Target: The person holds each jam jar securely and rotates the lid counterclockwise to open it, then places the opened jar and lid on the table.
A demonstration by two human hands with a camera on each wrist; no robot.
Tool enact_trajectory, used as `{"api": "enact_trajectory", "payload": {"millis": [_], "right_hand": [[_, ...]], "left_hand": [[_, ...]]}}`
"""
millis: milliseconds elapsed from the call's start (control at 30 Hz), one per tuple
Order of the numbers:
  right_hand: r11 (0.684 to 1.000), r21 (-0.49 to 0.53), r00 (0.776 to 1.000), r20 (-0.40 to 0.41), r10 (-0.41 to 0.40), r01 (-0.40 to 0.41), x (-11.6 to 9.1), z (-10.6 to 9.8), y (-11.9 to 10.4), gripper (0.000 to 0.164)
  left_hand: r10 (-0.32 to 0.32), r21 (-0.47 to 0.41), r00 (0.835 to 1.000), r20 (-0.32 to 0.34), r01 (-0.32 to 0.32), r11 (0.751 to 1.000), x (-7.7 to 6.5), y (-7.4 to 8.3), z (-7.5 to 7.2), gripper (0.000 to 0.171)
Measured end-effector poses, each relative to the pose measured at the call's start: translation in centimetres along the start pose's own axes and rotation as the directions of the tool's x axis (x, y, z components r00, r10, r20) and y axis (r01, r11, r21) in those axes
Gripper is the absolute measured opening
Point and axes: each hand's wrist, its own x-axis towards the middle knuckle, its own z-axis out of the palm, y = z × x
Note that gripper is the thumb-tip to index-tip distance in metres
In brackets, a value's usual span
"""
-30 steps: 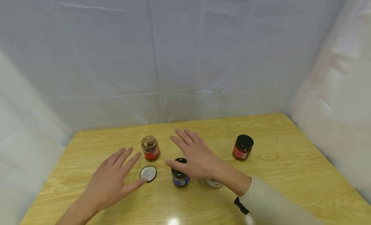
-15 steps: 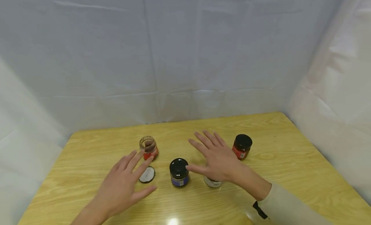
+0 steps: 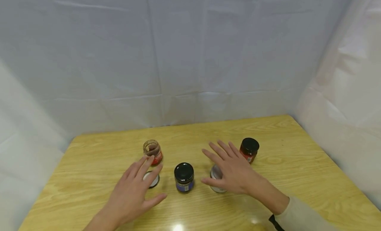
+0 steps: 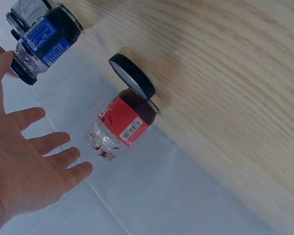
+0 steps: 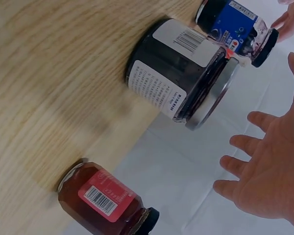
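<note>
My left hand [image 3: 134, 191] hovers with spread fingers, its fingertips in front of an uncapped glass jar [image 3: 157, 157] with a red label and reddish remains inside. That jar's black-rimmed lid [image 3: 154, 180] lies white side up on the table, partly hidden by the fingers. In the left wrist view, a space separates the fingers from the jar [image 4: 122, 122]. Spread too, my right hand [image 3: 235, 171] is over a dark jar [image 3: 216, 183] with a silver lid and white labels; in the right wrist view the hand [image 5: 269, 171] is apart from that jar [image 5: 171, 73]. Neither hand holds anything.
A black-lidded jar with a blue label [image 3: 184, 179] stands between the hands. Farther right is a black-lidded, red-labelled jar [image 3: 250, 148], partly behind the right hand. The wooden table [image 3: 297, 164] is bounded by white sheeting [image 3: 184, 59] at the back and sides.
My right hand has moved right, from over the blue-labelled jar to over the silver-lidded one. The left hand has shifted slightly right and now partly covers the loose lid. The jars stay put.
</note>
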Motion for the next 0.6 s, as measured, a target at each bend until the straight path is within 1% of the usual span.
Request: {"api": "enact_trajectory", "payload": {"millis": [167,400,600], "right_hand": [[1.0,-0.001,1.0,-0.006,0.0,0.0,-0.4,0.3,0.1,0.084],[1.0,0.004,1.0,0.027,0.012,-0.013,-1.0,0.7,0.0,0.083],[1.0,0.004,1.0,0.018,0.022,-0.022,-1.4,1.0,0.0,0.083]], "left_hand": [[-0.005,0.007,1.0,0.0,0.005,1.0,-0.1,0.1,0.4,0.076],[-0.027,0.008,1.0,0.011,0.027,1.0,-0.5,0.4,0.7,0.075],[-0.033,0.009,0.999,0.017,0.033,0.999,-0.7,0.6,0.9,0.076]]}}
